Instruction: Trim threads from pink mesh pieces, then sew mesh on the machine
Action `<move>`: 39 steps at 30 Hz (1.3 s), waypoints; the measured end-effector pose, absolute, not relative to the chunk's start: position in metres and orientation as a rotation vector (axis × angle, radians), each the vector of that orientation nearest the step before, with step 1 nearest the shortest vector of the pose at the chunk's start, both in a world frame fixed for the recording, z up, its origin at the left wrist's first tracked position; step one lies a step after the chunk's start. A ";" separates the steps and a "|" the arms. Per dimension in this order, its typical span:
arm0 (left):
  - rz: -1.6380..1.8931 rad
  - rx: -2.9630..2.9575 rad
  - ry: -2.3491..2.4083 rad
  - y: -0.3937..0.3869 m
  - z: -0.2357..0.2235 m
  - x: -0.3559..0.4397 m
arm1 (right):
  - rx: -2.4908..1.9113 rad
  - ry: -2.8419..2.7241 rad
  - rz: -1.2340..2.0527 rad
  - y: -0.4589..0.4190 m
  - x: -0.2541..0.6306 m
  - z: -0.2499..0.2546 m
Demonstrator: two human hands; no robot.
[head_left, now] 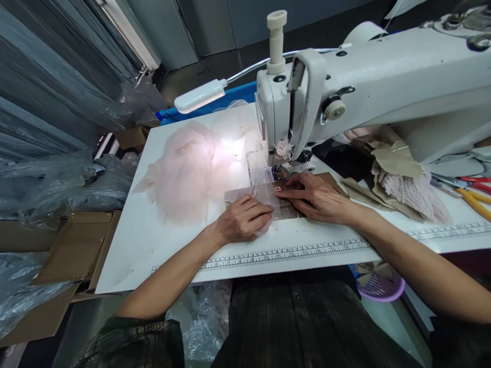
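A white sewing machine (360,76) stands over the table, its presser foot (276,173) down near a thin piece of sheer pale fabric (264,195). My left hand (245,219) has its fingers curled over the near edge of this fabric, pinching it. Just right of the presser foot, my right hand (312,198) lies with fingers stretched out and spread on the metal plate (295,210). A small red-and-white mark (278,189) shows by its index fingertip. The fabric's far edge under the foot is hard to make out.
A heap of sheer pink fabric (184,174) lies left under the lamp (201,96). At right are fabric scraps (399,158), lace (414,191) and yellow-handled scissors (475,202). A printed ruler (291,255) runs along the front edge. Cardboard boxes (76,245) stand left; a purple basket (383,289) is below.
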State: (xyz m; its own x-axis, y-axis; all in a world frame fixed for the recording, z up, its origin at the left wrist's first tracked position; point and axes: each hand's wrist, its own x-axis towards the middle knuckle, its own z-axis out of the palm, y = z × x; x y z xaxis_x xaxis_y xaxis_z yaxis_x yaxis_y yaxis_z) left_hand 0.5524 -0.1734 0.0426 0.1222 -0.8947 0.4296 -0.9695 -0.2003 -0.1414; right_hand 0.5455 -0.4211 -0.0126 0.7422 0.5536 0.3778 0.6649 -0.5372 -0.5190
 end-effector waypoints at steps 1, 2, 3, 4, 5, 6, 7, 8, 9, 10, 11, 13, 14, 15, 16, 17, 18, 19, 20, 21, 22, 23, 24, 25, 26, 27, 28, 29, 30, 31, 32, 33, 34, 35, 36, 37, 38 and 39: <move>0.643 2.218 -1.865 -0.173 0.043 0.553 | -2.272 -0.906 -0.222 -0.421 0.546 -0.013; 0.640 2.223 -1.864 -0.173 0.043 0.553 | -2.264 -0.896 -0.226 -0.421 0.546 -0.013; 0.637 2.230 -1.860 -0.173 0.043 0.553 | -2.257 -0.885 -0.229 -0.421 0.546 -0.013; 0.633 2.238 -1.856 -0.173 0.044 0.553 | -2.251 -0.873 -0.231 -0.420 0.545 -0.013; 0.625 2.243 -1.855 -0.173 0.044 0.553 | -2.247 -0.863 -0.232 -0.420 0.545 -0.013; 0.617 2.246 -1.854 -0.172 0.043 0.553 | -2.244 -0.858 -0.233 -0.420 0.545 -0.013; 0.610 2.246 -1.855 -0.172 0.043 0.553 | -2.242 -0.857 -0.234 -0.420 0.545 -0.014; 0.603 2.247 -1.856 -0.172 0.043 0.553 | -2.240 -0.859 -0.236 -0.420 0.545 -0.014; 0.596 2.248 -1.857 -0.172 0.043 0.554 | -2.238 -0.862 -0.239 -0.420 0.545 -0.014; 0.589 2.250 -1.858 -0.171 0.042 0.554 | -2.237 -0.865 -0.242 -0.420 0.545 -0.015; 0.585 2.250 -1.860 -0.171 0.042 0.554 | -2.237 -0.866 -0.244 -0.420 0.545 -0.015; 0.585 2.244 -1.864 -0.171 0.042 0.554 | -2.245 -0.860 -0.239 -0.421 0.545 -0.014; 0.586 2.242 -1.866 -0.171 0.042 0.554 | -2.252 -0.855 -0.231 -0.421 0.544 -0.013; 0.588 2.242 -1.867 -0.171 0.042 0.555 | -2.259 -0.853 -0.217 -0.421 0.544 -0.011; 0.589 2.244 -1.869 -0.172 0.042 0.555 | -2.266 -0.858 -0.197 -0.421 0.543 -0.010; 0.590 2.242 -1.873 -0.172 0.042 0.555 | -2.271 -0.871 -0.175 -0.422 0.542 -0.008; 0.591 2.240 -1.874 -0.172 0.042 0.555 | -2.275 -0.890 -0.153 -0.422 0.540 -0.006; 0.593 2.237 -1.876 -0.172 0.043 0.555 | -2.279 -0.911 -0.139 -0.422 0.539 -0.005; 0.592 2.232 -1.879 -0.172 0.042 0.555 | -2.282 -0.929 -0.133 -0.421 0.538 -0.004; 0.590 2.231 -1.881 -0.172 0.042 0.555 | -2.288 -0.942 -0.136 -0.421 0.537 -0.003; 0.585 2.234 -1.881 -0.172 0.041 0.555 | -2.296 -0.948 -0.143 -0.420 0.536 -0.003; 0.581 2.240 -1.880 -0.171 0.040 0.555 | -2.305 -0.950 -0.150 -0.420 0.536 -0.002; 0.577 2.246 -1.878 -0.171 0.040 0.554 | -2.315 -0.951 -0.153 -0.419 0.535 -0.002; 0.573 2.249 -1.876 -0.171 0.040 0.554 | -2.325 -0.953 -0.150 -0.419 0.535 -0.002; 0.563 2.253 -1.865 -0.171 0.041 0.553 | -2.333 -0.954 -0.144 -0.419 0.535 -0.003; 0.536 2.257 -1.853 -0.170 0.043 0.553 | -2.341 -0.954 -0.139 -0.418 0.535 -0.002; 0.494 2.263 -1.834 -0.170 0.047 0.552 | -2.347 -0.955 -0.135 -0.418 0.536 -0.002; 0.441 2.275 -1.799 -0.170 0.051 0.553 | -2.351 -0.956 -0.133 -0.418 0.536 -0.002; 0.384 2.291 -1.755 -0.170 0.056 0.554 | -2.351 -0.958 -0.132 -0.419 0.536 -0.002; 0.328 2.313 -1.708 -0.169 0.061 0.556 | -2.347 -0.961 -0.131 -0.419 0.536 -0.002; 0.283 2.343 -1.666 -0.169 0.065 0.560 | -2.342 -0.963 -0.129 -0.419 0.537 -0.002; 0.254 2.378 -1.634 -0.169 0.069 0.564 | -2.335 -0.964 -0.128 -0.419 0.537 -0.003; 0.233 2.417 -1.614 -0.168 0.070 0.568 | -2.329 -0.962 -0.131 -0.419 0.537 -0.003; 0.215 2.453 -1.613 -0.168 0.070 0.573 | -2.326 -0.959 -0.135 -0.419 0.537 -0.003; 0.199 2.487 -1.620 -0.167 0.068 0.578 | -2.324 -0.956 -0.139 -0.419 0.537 -0.004; 0.189 2.515 -1.626 -0.167 0.066 0.581 | -2.321 -0.954 -0.142 -0.419 0.537 -0.004; 0.180 2.535 -1.630 -0.166 0.062 0.585 | -2.319 -0.953 -0.142 -0.419 0.537 -0.004; 0.173 2.545 -1.635 -0.166 0.058 0.587 | -2.317 -0.952 -0.140 -0.419 0.537 -0.004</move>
